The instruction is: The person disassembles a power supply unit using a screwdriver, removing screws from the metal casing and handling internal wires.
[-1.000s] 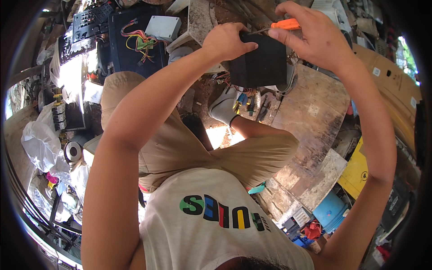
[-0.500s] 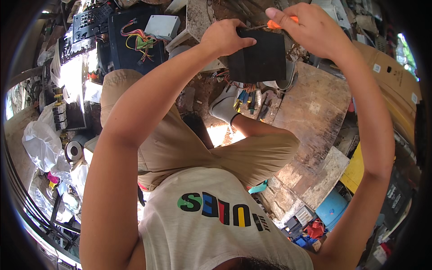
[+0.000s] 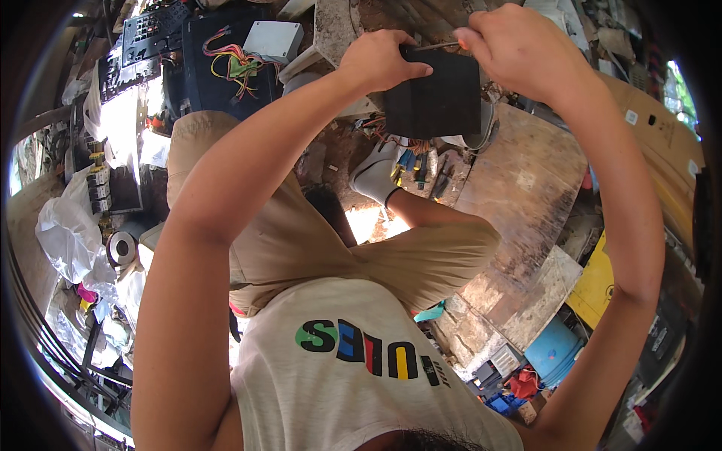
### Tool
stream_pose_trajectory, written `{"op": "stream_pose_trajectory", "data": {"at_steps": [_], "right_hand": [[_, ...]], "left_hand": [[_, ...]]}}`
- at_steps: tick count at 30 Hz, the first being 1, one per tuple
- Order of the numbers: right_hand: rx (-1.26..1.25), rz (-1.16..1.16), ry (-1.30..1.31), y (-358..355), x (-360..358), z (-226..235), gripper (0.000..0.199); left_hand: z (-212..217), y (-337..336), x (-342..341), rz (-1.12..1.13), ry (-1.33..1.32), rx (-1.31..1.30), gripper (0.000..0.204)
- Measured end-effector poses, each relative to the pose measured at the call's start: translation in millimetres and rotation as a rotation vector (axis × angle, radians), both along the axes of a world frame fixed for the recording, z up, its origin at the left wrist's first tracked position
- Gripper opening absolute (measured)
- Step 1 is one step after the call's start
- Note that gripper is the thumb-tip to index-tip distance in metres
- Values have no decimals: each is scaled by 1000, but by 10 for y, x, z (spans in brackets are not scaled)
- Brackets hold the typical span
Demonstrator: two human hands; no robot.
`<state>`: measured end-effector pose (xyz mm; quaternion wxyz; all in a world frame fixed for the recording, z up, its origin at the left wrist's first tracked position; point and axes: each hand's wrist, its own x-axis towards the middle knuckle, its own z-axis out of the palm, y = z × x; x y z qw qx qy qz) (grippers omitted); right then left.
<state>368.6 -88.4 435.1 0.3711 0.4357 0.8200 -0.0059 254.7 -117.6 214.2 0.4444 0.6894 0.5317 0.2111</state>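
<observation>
My left hand point(image 3: 378, 62) grips the far left corner of a black box-like case point(image 3: 434, 101), thumb on its near face and fingers behind. My right hand point(image 3: 519, 54) is closed round a screwdriver point(image 3: 441, 46). Its thin metal shaft lies across the case's far edge and points toward my left fingers. Only a speck of the orange handle shows between my right fingers; the tip is hard to make out. What lies on the far side of the case is hidden.
A wooden board point(image 3: 519, 188) lies right of my foot, with several pliers-like tools point(image 3: 421, 167) beside it. At the far left, a white metal box point(image 3: 273, 40) with coloured wires rests on a black panel point(image 3: 197, 75). Cardboard point(image 3: 647, 135) stands at the right, a blue bucket point(image 3: 553, 349) nearer.
My right hand has rolled over and shifted slightly, covering most of the orange handle. The left hand and the case have barely moved.
</observation>
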Motion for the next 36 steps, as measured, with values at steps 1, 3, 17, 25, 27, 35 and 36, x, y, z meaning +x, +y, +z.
{"op": "stream_pose_trajectory", "data": {"at_steps": [1, 3, 17, 25, 27, 35, 36], "right_hand": [[-14, 24, 23, 4, -5, 29, 18], [-29, 90, 196, 9, 79, 49, 19], [124, 450, 330, -21, 336, -196, 27], [162, -3, 776, 7, 627, -421, 34], [-168, -662, 583, 69, 395, -234, 35], [-107, 438, -93, 94, 152, -195, 32], [-107, 650, -125, 65, 95, -103, 29]], "left_hand": [[-2, 15, 9, 0, -5, 11, 69], [-8, 22, 32, -1, -10, 27, 69], [58, 28, 21, -12, 9, -21, 70], [-51, -200, 158, 135, -36, 3, 94], [-73, -333, 197, 191, -31, 4, 105], [0, -351, 230, 39, 32, -70, 115], [0, -349, 240, 32, 43, -68, 115]]}}
